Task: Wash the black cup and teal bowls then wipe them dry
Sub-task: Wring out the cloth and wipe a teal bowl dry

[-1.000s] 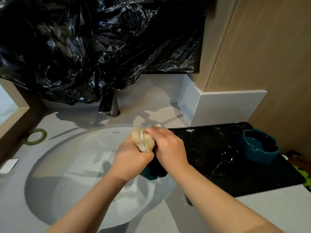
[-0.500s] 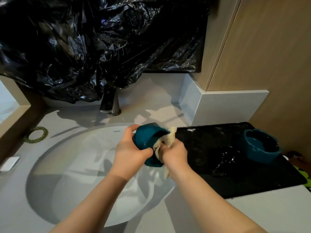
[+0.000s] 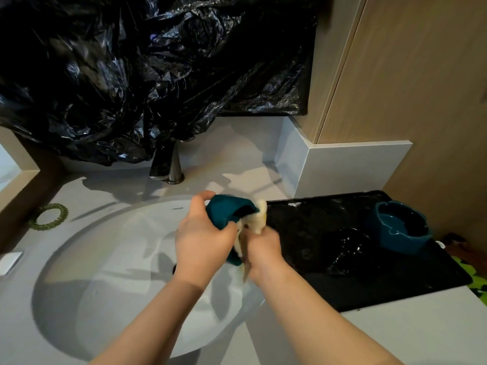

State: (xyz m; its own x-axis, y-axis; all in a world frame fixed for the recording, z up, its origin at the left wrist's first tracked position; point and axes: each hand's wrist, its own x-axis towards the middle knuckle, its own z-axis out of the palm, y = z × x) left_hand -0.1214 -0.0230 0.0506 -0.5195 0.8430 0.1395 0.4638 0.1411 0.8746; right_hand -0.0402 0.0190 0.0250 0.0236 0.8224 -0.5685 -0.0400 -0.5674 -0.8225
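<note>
Over the right side of the white sink (image 3: pixel 110 259), my left hand (image 3: pixel 203 238) grips a teal bowl (image 3: pixel 225 213) tipped on its side, its mouth facing right. My right hand (image 3: pixel 263 251) holds a pale yellow cloth (image 3: pixel 254 219) pushed into the bowl's mouth. A second teal bowl (image 3: pixel 400 227) stands upright at the far right of a black tray (image 3: pixel 395 285). The black cup (image 3: pixel 347 246) sits on that tray just left of the second bowl, hard to make out against the dark surface.
A metal faucet (image 3: pixel 168 167) rises behind the sink, partly under a crumpled black plastic bag (image 3: pixel 131 75). A green ring (image 3: pixel 48 216) and a small white block (image 3: pixel 9 262) lie on the counter at left. Wooden cabinet panels stand at right.
The bowl has turned from under the cloth onto its side, mouth to the right. My right hand moved from above the bowl to its right side, working the cloth into the opening.
</note>
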